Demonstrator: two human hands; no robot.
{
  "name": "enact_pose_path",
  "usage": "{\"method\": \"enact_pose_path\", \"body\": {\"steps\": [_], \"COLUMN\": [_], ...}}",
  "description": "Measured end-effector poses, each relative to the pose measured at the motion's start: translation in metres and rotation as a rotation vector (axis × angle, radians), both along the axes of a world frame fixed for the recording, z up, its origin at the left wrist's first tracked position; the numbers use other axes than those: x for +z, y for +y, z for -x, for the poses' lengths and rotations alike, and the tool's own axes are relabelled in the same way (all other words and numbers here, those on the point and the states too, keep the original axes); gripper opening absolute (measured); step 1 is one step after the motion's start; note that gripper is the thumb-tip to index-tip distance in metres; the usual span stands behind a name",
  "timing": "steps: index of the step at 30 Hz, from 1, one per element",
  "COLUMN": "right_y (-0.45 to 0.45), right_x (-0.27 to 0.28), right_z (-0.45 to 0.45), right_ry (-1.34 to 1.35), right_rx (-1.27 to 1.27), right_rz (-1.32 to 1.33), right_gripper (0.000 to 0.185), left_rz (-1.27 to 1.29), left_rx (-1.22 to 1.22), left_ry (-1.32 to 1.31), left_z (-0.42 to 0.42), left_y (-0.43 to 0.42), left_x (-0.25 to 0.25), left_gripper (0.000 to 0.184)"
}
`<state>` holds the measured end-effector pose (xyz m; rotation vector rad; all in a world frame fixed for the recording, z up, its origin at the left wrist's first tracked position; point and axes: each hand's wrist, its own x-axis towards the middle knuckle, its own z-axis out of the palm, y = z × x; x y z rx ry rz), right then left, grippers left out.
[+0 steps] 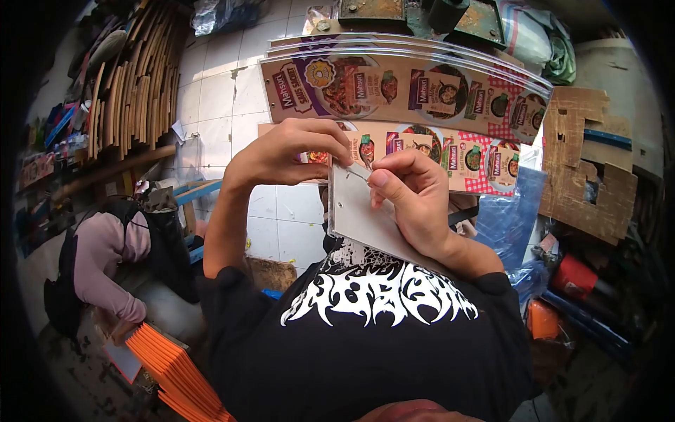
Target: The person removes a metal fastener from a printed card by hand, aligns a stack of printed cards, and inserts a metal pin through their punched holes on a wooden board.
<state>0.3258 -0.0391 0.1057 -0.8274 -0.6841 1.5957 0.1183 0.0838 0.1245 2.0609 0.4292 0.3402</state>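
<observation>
While one grey board [362, 221] is held upright and tilted in front of the black shirt [365, 359], its upper left corner is pinched by the fingers of the left hand [302, 151]. One small metal piece [359, 171] lies against the top of the board, and its right end is pinched between the thumb and forefinger of the right hand [418, 193]; its exact shape is too small to be made out. One small hole [340, 205] can be seen near the board's left edge.

Beyond the hands, at least four printed boards [394, 88] are stacked with their top edges staggered, and one more printed board [460, 160] is partly covered by them. To the right, one blue plastic sheet [508, 214] is seen near worn brown boards [587, 158], whose number cannot be told. At the far left, many brown strips [133, 84] are stood side by side, too many to be counted. Below them, one other person [105, 260] is bent over, with one arm reached toward a stack of orange sheets [176, 369], also uncounted.
</observation>
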Motion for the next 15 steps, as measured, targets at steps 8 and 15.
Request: {"method": "enact_pose_path", "body": {"steps": [8,15], "right_y": [-0.003,-0.005], "right_x": [0.000,0.000], "right_z": [-0.002,-0.003], "right_ry": [-0.013,-0.022], "right_rx": [0.019,0.032], "right_rz": [-0.002,-0.023], "right_gripper": [0.012,0.012], "left_rz": [-0.103,0.109], "left_rx": [-0.100,-0.225], "left_ry": [0.031,0.101], "left_z": [-0.002,-0.009], "left_y": [0.006,0.025], "left_x": [0.012,0.024], "left_gripper": [0.028,0.022]}}
